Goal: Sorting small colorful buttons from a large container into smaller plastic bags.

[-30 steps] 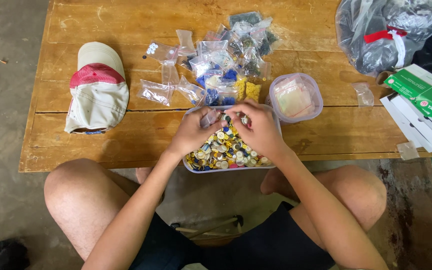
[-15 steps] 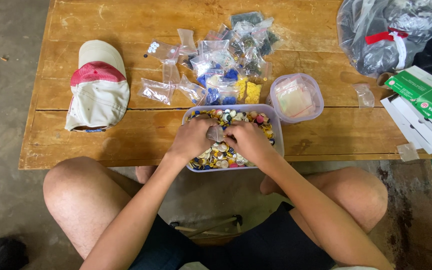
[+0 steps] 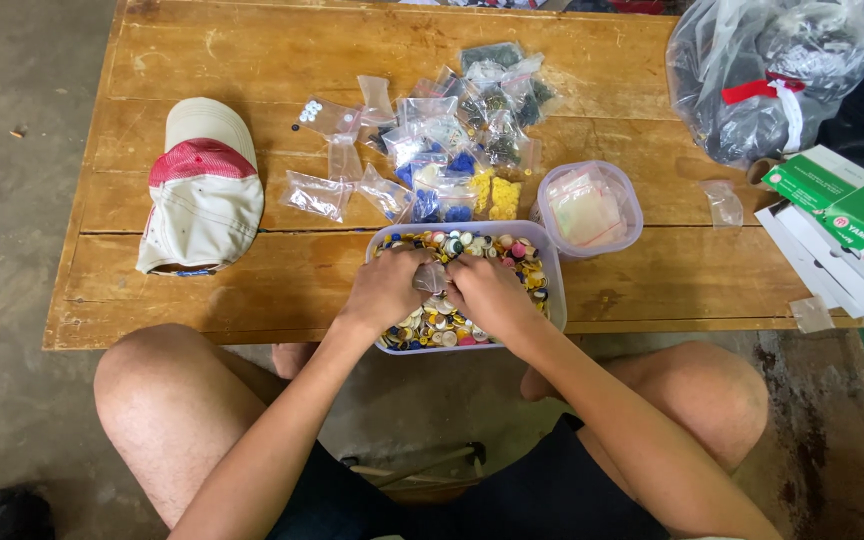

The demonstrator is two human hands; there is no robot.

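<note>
Far left of the frame: cream fabric cap with a red front panel (image 3: 202,190), lying flat on the worn wooden plank table (image 3: 202,60). Right of it, upper centre: scatter of small clear plastic zip bags (image 3: 432,140), some with blue, yellow or white bits inside. Centre, at the table's near edge: rectangular clear plastic tub full of mixed coloured buttons (image 3: 537,262). Left hand (image 3: 389,290) and right hand (image 3: 487,292) both down in the tub, fingers curled narrow, pinching one small clear plastic bag (image 3: 430,278) between them over the buttons. Just right of the tub: round clear plastic container (image 3: 590,208) holding more bags. Upper right: big bundled clear plastic sack (image 3: 762,70). Right edge: green and white cardboard boxes (image 3: 837,215).
</note>
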